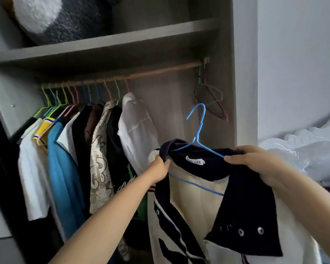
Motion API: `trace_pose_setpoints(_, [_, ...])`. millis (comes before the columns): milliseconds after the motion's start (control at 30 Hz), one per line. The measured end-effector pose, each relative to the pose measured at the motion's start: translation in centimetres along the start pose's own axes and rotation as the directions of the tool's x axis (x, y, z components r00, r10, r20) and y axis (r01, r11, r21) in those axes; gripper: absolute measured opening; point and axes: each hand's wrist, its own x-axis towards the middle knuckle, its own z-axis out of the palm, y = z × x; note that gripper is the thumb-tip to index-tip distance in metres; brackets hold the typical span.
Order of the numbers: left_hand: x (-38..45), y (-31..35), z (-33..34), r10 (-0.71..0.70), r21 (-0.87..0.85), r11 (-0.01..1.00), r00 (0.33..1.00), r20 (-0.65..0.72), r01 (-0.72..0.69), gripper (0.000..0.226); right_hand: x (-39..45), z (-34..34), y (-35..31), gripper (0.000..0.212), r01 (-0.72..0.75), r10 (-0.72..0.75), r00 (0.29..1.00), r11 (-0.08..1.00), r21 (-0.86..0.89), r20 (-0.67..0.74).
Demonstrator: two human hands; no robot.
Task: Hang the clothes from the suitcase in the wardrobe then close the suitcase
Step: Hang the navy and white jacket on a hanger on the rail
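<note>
A cream jacket with a navy collar and snap buttons (pixel 198 199) hangs on a blue wire hanger (pixel 198 128) in front of the open wardrobe. My left hand (pixel 160 168) grips the jacket's left shoulder and collar. My right hand (pixel 255 162) grips the right shoulder together with the hanger's arm. The hanger's hook points up, below the wooden rail (pixel 141 73) and apart from it. The suitcase is out of view.
Several shirts on coloured hangers (pixel 80 149) fill the rail's left half. Two empty hangers (pixel 210 100) dangle at the rail's right end. A shelf (pixel 122 42) above carries a grey and white plush thing (pixel 55 16). White bedding (pixel 303 149) lies at the right.
</note>
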Motion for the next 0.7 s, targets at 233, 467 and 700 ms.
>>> trace_pose_setpoints(233, [7.4, 2.2, -3.2, 0.197, 0.157, 0.967, 0.98, 0.033, -0.2, 0.05, 6.5, 0.7, -1.7, 0.011, -0.115, 0.084, 0.991, 0.934, 0.338, 0.105])
trace_pose_setpoints(467, [11.5, 0.4, -9.7, 0.444, 0.714, 0.7, 0.775, -0.45, 0.013, 0.045, 13.9, 6.0, -4.0, 0.023, 0.029, -0.015, 0.998, 0.961, 0.276, -0.055])
trace_pose_setpoints(700, [14.8, -1.8, -15.9, 0.252, 0.688, 0.721, 0.891, -0.378, 0.088, 0.035, 21.2, 10.2, -10.8, 0.043, 0.204, -0.194, 0.966, 0.978, 0.041, -0.169])
